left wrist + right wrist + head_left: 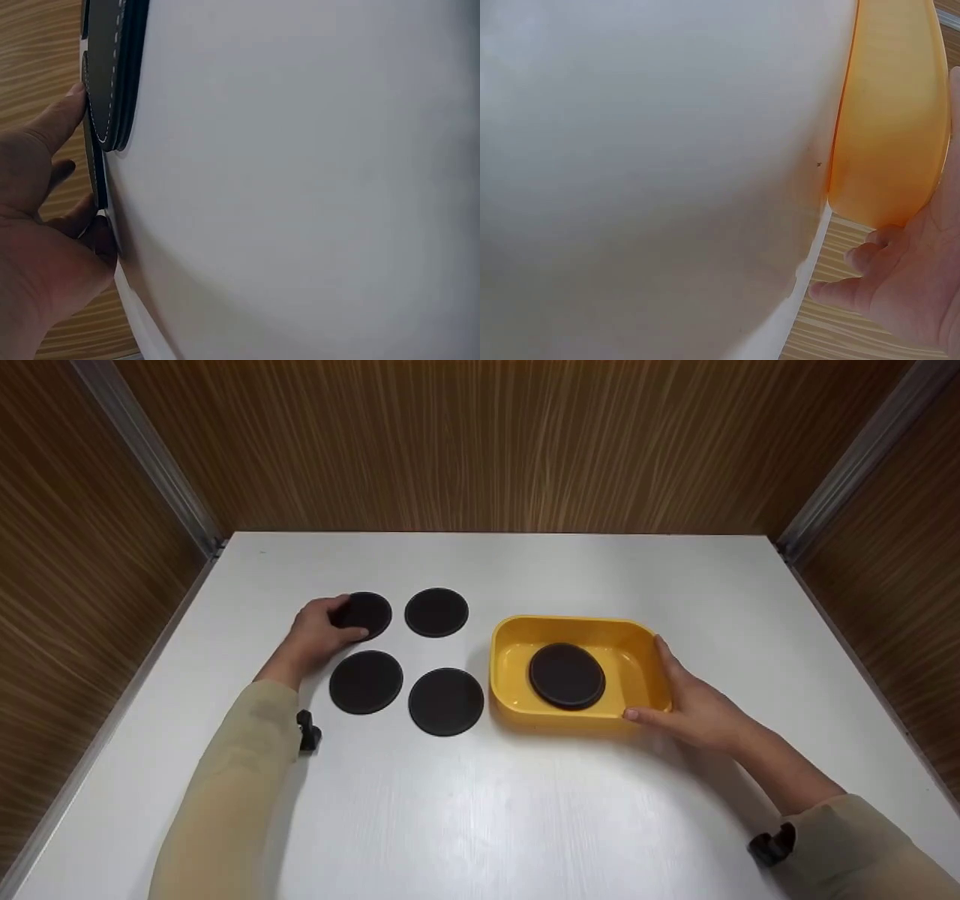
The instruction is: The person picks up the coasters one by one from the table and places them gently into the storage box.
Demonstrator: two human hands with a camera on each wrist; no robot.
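Four flat black discs lie in a square on the white table. My left hand grips the far-left disc, thumb on its top edge. The left wrist view shows that disc edge-on between the thumb and fingers of the left hand. The other discs lie far right, near left and near right. A yellow tray holds a fifth disc. My right hand holds the tray's right end, thumb on the front rim. The tray wall and right hand fill the right wrist view.
Wood-grain walls close in the table on the left, back and right. Bare white table stretches in front of the tray and discs, and behind them up to the back wall. A neighbouring disc lies just beyond the gripped one.
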